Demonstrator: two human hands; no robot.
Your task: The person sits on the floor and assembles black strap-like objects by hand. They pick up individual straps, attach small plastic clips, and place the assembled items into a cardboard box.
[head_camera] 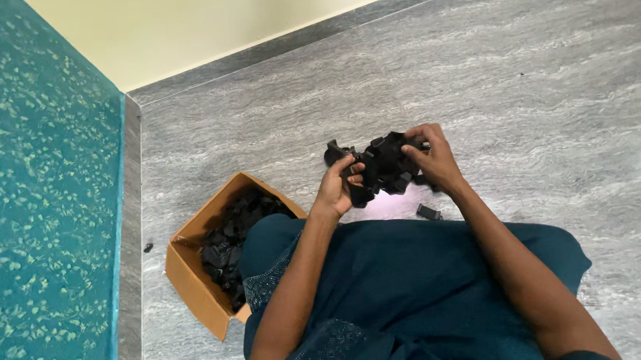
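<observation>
Left hand and right hand both grip one bundle of black clips — cardboard box nearby.

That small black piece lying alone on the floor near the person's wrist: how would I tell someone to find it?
Start at the grey stone floor and find the person's right hand, which grips a cluster of black plastic parts. Just below that wrist, at the edge of the dark teal garment, lies the small black piece. Unlike its neighbours, it lies by itself, untouched by either hand.
</observation>
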